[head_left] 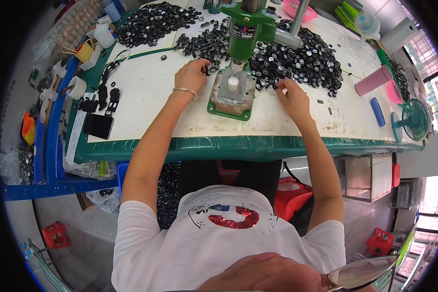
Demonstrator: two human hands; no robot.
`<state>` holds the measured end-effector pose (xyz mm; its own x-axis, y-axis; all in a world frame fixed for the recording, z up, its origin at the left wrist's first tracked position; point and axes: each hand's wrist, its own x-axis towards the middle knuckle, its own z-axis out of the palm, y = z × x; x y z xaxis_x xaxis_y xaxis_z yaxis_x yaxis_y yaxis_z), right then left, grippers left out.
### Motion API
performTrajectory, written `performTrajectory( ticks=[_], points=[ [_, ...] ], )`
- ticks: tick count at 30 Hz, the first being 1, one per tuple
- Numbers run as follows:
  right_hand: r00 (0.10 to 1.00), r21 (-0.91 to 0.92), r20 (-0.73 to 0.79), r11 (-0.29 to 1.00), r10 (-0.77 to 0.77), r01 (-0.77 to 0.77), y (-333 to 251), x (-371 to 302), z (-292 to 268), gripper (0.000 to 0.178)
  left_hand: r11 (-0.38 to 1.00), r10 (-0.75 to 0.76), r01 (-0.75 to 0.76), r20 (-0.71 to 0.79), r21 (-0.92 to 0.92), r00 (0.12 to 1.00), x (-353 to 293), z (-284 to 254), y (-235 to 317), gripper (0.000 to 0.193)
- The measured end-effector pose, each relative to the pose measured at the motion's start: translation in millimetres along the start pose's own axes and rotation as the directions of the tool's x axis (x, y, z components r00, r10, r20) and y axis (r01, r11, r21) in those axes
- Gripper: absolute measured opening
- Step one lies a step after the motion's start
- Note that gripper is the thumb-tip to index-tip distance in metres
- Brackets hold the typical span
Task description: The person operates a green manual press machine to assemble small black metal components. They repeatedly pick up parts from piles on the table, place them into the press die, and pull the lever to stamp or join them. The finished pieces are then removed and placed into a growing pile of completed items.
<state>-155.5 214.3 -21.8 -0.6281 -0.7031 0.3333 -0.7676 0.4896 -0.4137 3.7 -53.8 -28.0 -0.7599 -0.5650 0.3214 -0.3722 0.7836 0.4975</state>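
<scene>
A green hand press (242, 44) stands in the middle, with a white round piece (233, 83) on the grey block of its base. To the left of that base, my left hand (191, 78) is closed, with a small black part (208, 71) at its fingertips, beside a heap of black parts with metal pins (204, 44). On the other side, my right hand (295, 101) pinches at the near edge of a pile of black round wheel-like parts (297, 61). A dark piece shows at its fingertips, partly hidden by the fingers.
Another heap of black round parts (155, 23) lies far left. Nearer on the left are a black phone (98, 126) and a tape roll (77, 88). At the right stand a pink cylinder (373, 80), a blue object (377, 112) and a green fan (413, 120). The press lever (297, 24) reaches rightward.
</scene>
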Motion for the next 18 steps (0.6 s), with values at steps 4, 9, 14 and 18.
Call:
performTrajectory(
  ticks=[4, 9, 14, 18],
  points=[
    [1.000, 0.077, 0.009, 0.997, -0.008, 0.008, -22, 2, -14, 0.015, 0.945, -0.105, 0.095, -0.013, -0.312, 0.994, -4, -7, -16, 0.030],
    [0.993, 0.265, 0.002, 0.958, -0.114, 0.110, -59, 10, -12, 0.015, 0.678, -0.214, 0.172, 0.033, -0.715, 0.976, -17, -17, -6, 0.027],
    [0.975, 0.211, 0.093, 0.961, -0.200, 0.177, -101, 21, -9, 0.017, 0.700, -0.036, 0.084, 0.083, -0.709, 0.996, -31, -21, 5, 0.034],
    [0.959, 0.057, 0.091, 0.963, -0.267, 0.263, -103, 27, -5, 0.017, 0.640, -0.155, 0.175, 0.097, -0.749, 0.983, -37, -22, 13, 0.028]
  ],
)
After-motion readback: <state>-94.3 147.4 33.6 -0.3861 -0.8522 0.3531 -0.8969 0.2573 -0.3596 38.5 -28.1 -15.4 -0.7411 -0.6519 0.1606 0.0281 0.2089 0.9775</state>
